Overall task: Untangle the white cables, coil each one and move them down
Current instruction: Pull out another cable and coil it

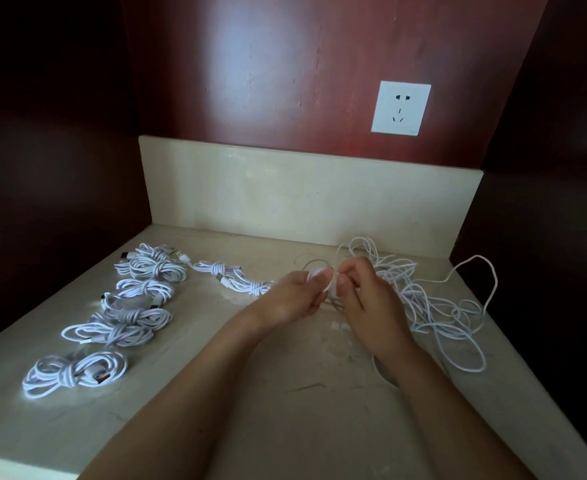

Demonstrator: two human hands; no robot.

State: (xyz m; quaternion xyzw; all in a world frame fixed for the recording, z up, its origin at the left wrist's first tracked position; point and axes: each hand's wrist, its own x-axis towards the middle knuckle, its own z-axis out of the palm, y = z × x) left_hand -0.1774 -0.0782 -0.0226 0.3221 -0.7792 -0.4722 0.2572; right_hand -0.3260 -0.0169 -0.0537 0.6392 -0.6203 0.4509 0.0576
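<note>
Head view of a pale stone tabletop (285, 403) set in a dark wooden recess. Both forearms enter from the lower edge, which cuts them off, and the side walls are too dark to make out.

The left hand (293, 297) and the right hand (366, 299) meet above the middle of the tabletop. Each has its fingers curled round the same white cable (321, 274), which shows only as a small loop between the knuckles. The fingertips and the rest of the held length are hidden inside the hands.

Just right of the hands lies one tangle of loose cables (434, 306) against the far right corner. One strand curves out toward the right edge. Another passes under the right forearm and is partly hidden there. The number of cables in the tangle cannot be told.

The coiled bundles (73, 374) form a column down the left side, with two more (236, 280) lying end to end just left of the hands. There appear to be eight in all, though those in the far left corner overlap.

One white wall socket (401, 108) sits on the red-brown back panel, above a pale upstand (302, 188).
</note>
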